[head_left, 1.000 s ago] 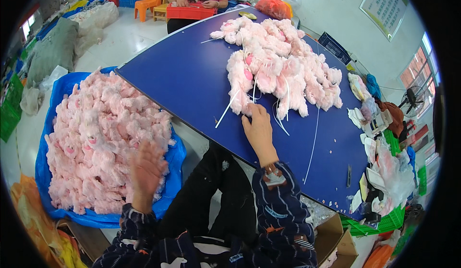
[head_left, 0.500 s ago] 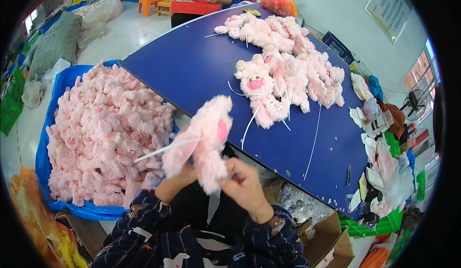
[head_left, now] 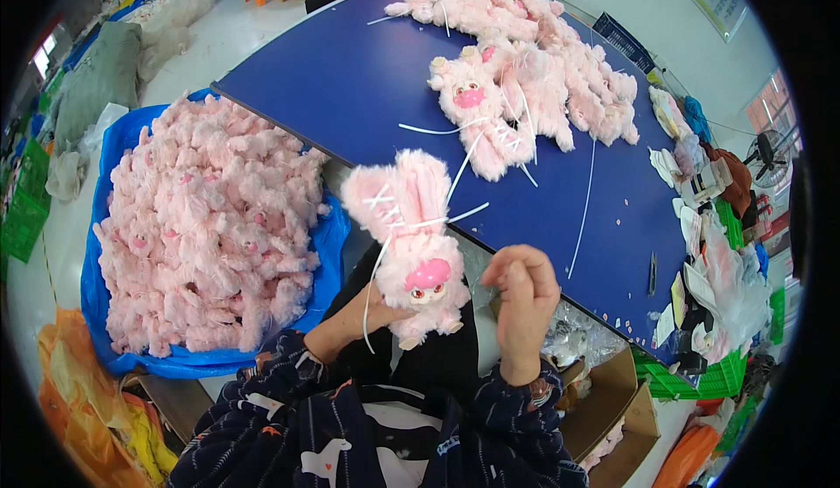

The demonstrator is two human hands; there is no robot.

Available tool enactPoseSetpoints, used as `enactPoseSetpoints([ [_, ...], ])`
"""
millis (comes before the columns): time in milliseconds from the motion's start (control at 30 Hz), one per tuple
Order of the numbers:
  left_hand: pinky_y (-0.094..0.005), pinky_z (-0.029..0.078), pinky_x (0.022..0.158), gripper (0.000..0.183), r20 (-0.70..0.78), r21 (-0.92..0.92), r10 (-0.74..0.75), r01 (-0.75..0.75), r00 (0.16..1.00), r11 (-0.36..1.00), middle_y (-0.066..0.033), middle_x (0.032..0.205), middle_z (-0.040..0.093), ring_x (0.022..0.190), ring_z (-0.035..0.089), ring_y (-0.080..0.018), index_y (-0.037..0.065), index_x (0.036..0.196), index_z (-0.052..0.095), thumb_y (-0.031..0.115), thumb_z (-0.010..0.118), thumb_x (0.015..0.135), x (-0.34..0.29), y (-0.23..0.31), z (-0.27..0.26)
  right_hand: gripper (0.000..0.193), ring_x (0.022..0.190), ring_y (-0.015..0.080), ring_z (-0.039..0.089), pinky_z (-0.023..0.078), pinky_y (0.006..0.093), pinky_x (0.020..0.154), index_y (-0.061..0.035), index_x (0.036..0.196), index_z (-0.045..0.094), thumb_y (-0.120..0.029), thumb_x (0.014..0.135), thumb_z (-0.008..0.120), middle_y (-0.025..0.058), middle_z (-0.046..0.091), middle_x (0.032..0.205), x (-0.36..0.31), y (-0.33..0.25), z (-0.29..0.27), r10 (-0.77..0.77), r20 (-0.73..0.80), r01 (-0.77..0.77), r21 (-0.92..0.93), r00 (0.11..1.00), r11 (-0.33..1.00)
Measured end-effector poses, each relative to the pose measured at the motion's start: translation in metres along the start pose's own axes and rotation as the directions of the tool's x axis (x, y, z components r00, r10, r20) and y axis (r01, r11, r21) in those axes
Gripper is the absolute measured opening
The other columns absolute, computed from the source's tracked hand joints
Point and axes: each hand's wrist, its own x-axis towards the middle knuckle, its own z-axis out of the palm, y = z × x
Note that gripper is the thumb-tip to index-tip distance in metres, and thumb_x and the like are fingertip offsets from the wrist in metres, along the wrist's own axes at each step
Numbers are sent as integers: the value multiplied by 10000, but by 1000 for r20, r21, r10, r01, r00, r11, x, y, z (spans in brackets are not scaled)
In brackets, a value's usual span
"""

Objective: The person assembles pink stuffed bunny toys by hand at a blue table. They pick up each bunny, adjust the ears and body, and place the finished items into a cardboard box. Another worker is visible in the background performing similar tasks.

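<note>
A pink plush toy (head_left: 423,265) with white lacing and loose white cords hangs upside down over my lap, its face and pink snout low and toward me. My left hand (head_left: 374,311) is closed round the side of its head; some fingers are hidden behind the fur. My right hand (head_left: 525,300) is raised to the right of the toy, apart from it, fingers loosely bent with nothing visible in them. On the blue table (head_left: 350,59) ahead lies a similar laced toy (head_left: 475,108), face up, beside a heap of pink plush toys (head_left: 569,68).
Left of me, a blue-lined container (head_left: 331,265) is piled with pink plush pieces (head_left: 210,226). A loose white cord (head_left: 584,199) and tweezers-like tool (head_left: 653,274) lie on the table. An open cardboard box (head_left: 608,400) and green crate (head_left: 700,379) stand at right.
The toy has turned so that its face and lacing show, head down. My right hand has let go of it and moved right. The view has tilted down.
</note>
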Motion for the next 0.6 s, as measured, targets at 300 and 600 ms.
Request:
enactPoseSetpoints([
  [300,-343,335,988,607,179,-229,-283,320,942,919,-113,1248,460,1156,444,-203,-22,1302,305,79,597,779,-11,-28,-4,339,920,130,551,450,256,775,23,1167,475,-128,868,530,86,573,1050,16,37,-12,360,172,-362,-20,917,932],
  [600,-325,360,957,624,152,-269,-254,288,955,919,-101,1218,481,1118,466,-177,-17,1283,339,150,650,769,-19,-49,5,228,811,89,544,451,232,706,14,1056,509,-100,859,525,61,586,961,2,65,6,322,-150,-253,354,935,900],
])
